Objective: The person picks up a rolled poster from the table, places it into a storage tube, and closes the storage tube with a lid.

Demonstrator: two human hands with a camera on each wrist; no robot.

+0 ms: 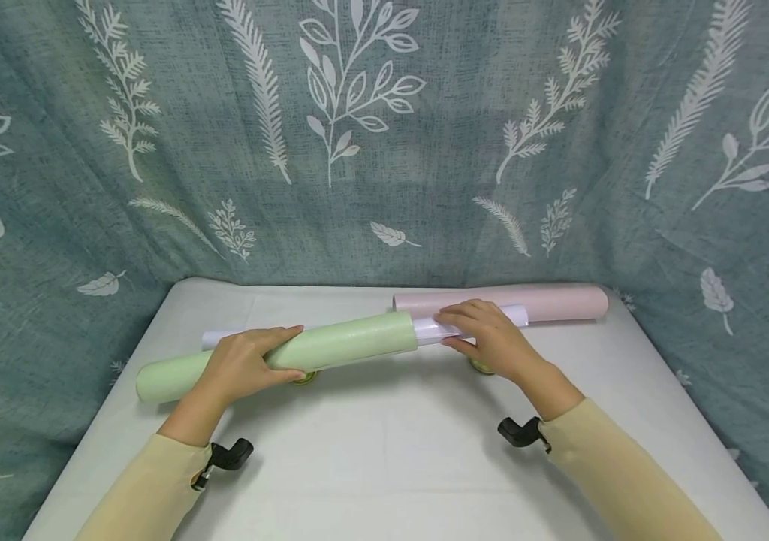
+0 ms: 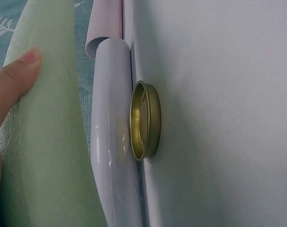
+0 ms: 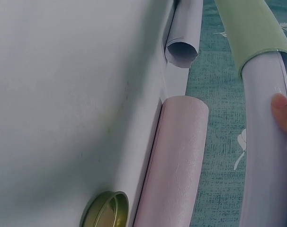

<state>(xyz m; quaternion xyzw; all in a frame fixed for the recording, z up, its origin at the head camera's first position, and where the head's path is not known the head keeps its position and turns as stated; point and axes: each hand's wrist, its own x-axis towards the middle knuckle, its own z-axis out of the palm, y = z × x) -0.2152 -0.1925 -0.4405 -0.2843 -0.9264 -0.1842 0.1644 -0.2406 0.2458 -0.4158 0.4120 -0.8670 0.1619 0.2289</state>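
Note:
My left hand (image 1: 242, 364) grips a light green tube (image 1: 354, 340) from above, thumb on the near side. The tube is held aslant over the table, right end farther up. A glossy white paper roll (image 1: 427, 331) projects from its open right end. My right hand (image 1: 489, 336) holds that roll between thumb and fingers close to the tube's mouth. In the right wrist view the roll (image 3: 266, 142) sits inside the green rim (image 3: 262, 53); the part deeper in is hidden.
A second white roll (image 2: 110, 123) lies on the table behind the green tube. At the back right lies a pink tube (image 1: 567, 302). One gold round lid (image 2: 154, 120) is below the left hand, another (image 3: 105, 213) below the right. A leaf-patterned curtain (image 1: 384, 150) hangs behind.

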